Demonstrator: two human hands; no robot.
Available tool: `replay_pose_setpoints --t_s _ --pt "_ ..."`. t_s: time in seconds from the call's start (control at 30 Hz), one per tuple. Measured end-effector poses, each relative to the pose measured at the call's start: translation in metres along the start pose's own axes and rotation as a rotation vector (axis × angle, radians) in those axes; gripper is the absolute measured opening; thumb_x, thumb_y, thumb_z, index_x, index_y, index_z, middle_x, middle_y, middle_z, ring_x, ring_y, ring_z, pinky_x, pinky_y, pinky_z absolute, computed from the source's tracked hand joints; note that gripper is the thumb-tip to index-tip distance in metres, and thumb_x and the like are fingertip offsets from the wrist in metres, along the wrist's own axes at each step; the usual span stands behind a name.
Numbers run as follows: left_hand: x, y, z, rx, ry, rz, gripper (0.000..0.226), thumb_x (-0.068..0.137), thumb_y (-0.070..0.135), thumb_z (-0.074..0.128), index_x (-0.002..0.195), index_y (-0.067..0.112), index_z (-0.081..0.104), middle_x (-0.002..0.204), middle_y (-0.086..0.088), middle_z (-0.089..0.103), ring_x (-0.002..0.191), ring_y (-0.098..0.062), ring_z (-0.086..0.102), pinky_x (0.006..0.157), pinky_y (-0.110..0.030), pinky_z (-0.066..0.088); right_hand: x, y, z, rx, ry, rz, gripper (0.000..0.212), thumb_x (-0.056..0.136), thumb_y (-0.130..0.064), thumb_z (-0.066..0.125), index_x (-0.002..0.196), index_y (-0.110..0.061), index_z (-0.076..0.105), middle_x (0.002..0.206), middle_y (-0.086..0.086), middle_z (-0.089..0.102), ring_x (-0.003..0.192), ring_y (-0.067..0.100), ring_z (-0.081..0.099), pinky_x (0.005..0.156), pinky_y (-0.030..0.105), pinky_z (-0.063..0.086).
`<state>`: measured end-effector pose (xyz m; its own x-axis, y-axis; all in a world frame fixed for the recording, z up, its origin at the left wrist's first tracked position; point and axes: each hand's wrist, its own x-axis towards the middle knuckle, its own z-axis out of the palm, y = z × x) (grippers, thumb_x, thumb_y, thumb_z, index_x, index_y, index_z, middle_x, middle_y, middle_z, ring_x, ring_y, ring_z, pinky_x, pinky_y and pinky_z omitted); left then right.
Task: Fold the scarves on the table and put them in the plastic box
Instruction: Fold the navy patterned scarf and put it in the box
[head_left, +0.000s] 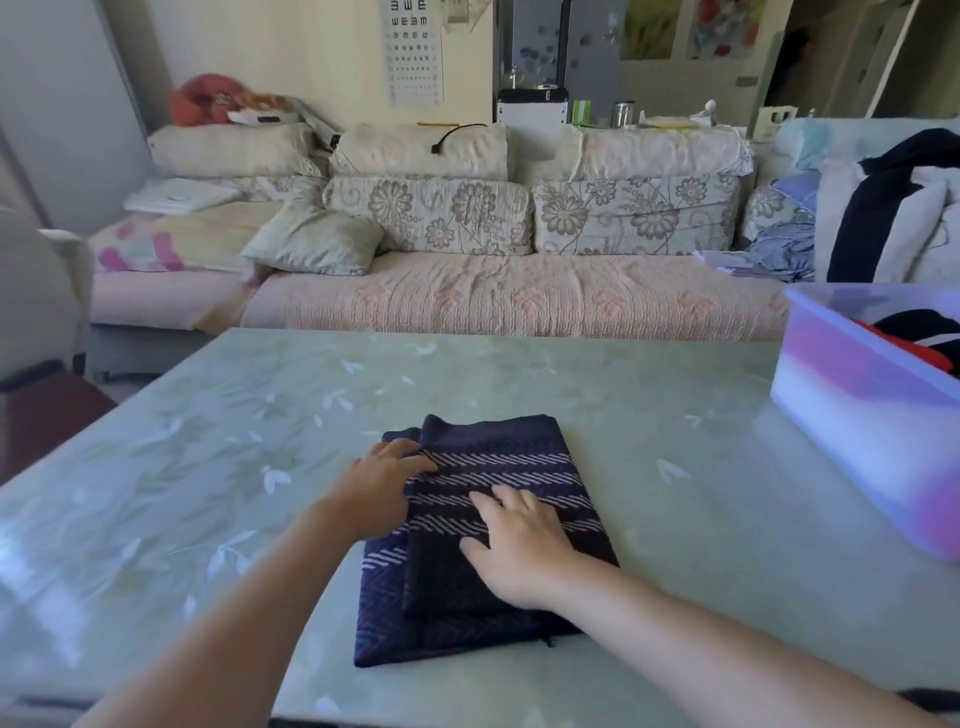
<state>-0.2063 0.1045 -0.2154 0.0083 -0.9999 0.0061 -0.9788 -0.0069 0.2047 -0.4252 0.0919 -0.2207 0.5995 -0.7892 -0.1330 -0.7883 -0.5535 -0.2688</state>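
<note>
Lower left of frame: pale green leaf-print table (208, 467), bare forearm coming up from the bottom edge. Left hand (384, 486) sits at the left edge of the scarf's upper fold, fingertips on the cloth there; can't tell if it pinches the fold or only touches it. Center-bottom: navy scarf (519, 441) with pale slanted stripe bands, folded into a rough rectangle of stacked layers (lower layer sticks out at the left and near edges), lying flat on the table. Right hand (519, 545) lies palm down on the top layer, fingers straight and spread, pressing, gripping nothing. Right edge of frame: translucent plastic box (857, 415) on the table, well apart from the scarf, dark and red fabric (914, 338) inside.
</note>
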Motion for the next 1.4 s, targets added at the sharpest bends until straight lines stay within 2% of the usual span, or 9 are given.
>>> replay_pose_setpoints --t_s 0.17,0.43,0.53,0.63,0.73,0.87,1.07,1.3,1.4 --pt "0.001 0.003 0.008 -0.12 -0.027 -0.072 0.063 0.085 0.015 0.052 0.144 0.03 0.038 0.144 0.0 0.036 0.124 -0.024 0.046 0.101 -0.035 0.042 -0.008 0.018 0.015 -0.025 -0.07 -0.086 0.066 0.102 -0.059 0.025 0.159 -0.037 0.001 0.166 -0.001 -0.016 0.152 0.017 -0.019 0.123 0.04 -0.01" --pt "0.008 0.047 0.01 -0.068 -0.045 0.022 0.046 0.083 0.039 0.058 0.129 0.037 0.056 0.116 0.004 0.053 0.11 -0.02 0.053 0.093 -0.036 0.047 0.017 0.105 -0.044 -0.157 -0.087 -0.069 0.06 0.096 -0.024 0.041 0.153 -0.042 0.032 0.168 -0.003 0.008 0.154 0.014 0.0 0.124 0.038 -0.006" --pt "0.008 0.086 0.015 -0.153 -0.15 0.142 0.031 0.085 0.04 0.061 0.113 0.028 0.064 0.102 0.001 0.051 0.095 -0.019 0.051 0.086 -0.033 0.046 0.021 0.125 -0.06 -0.223 -0.077 0.068 0.051 0.1 -0.032 0.035 0.15 -0.041 0.038 0.166 -0.003 0.017 0.154 0.017 0.006 0.124 0.043 -0.005" --pt "0.009 0.12 0.021 -0.196 -0.259 0.221 0.035 0.089 0.04 0.06 0.122 0.029 0.062 0.116 0.004 0.051 0.1 -0.014 0.052 0.091 -0.029 0.043 0.02 0.134 -0.065 -0.341 -0.109 0.189 0.053 0.103 -0.04 0.021 0.154 -0.038 0.03 0.167 0.004 0.011 0.154 0.024 0.002 0.123 0.052 -0.006" --pt "0.011 0.135 0.021 -0.291 -0.199 0.266 0.031 0.093 0.024 0.055 0.122 0.028 0.067 0.117 0.006 0.065 0.102 -0.013 0.06 0.093 -0.027 0.048 0.013 0.132 -0.059 -0.32 -0.117 0.21 0.057 0.103 -0.044 0.019 0.158 -0.03 0.022 0.168 0.008 0.006 0.154 0.026 0.0 0.122 0.054 -0.002" --pt "0.027 0.122 0.019 -0.246 0.146 0.316 0.031 0.084 0.004 0.051 0.1 0.022 0.07 0.097 0.003 0.063 0.09 -0.017 0.056 0.079 -0.038 0.051 -0.004 0.125 -0.065 -0.223 -0.142 0.086 0.068 0.095 -0.047 0.042 0.158 -0.031 0.023 0.168 0.001 0.008 0.154 0.019 0.006 0.124 0.046 0.004" --pt "0.045 0.097 0.029 -0.055 -0.009 0.2 0.056 0.076 0.013 0.056 0.13 0.029 0.054 0.119 0.003 0.054 0.114 -0.019 0.049 0.094 -0.037 0.047 -0.031 0.155 -0.072 -0.199 -0.15 0.189 0.078 0.086 -0.012 0.047 0.158 -0.03 0.023 0.167 -0.008 0.012 0.151 0.017 0.023 0.118 0.032 0.029" --pt "0.058 0.098 0.035 -0.064 0.087 0.198 0.042 0.082 0.011 0.056 0.122 0.023 0.065 0.113 -0.001 0.058 0.108 -0.022 0.055 0.088 -0.038 0.05 -0.026 0.177 -0.07 -0.11 0.135 0.179 0.049 0.091 -0.006 0.043 0.128 -0.028 0.066 0.135 0.001 0.062 0.124 0.028 0.054 0.098 0.034 0.045" --pt "0.06 0.096 0.031 -0.103 0.175 0.224 0.04 0.076 -0.001 0.054 0.105 0.019 0.073 0.099 -0.004 0.062 0.097 -0.028 0.06 0.075 -0.035 0.052 -0.024 0.183 -0.082 -0.099 0.293 0.135 0.043 0.09 -0.007 0.048 0.12 -0.025 0.071 0.125 0.002 0.068 0.115 0.029 0.06 0.092 0.035 0.049"
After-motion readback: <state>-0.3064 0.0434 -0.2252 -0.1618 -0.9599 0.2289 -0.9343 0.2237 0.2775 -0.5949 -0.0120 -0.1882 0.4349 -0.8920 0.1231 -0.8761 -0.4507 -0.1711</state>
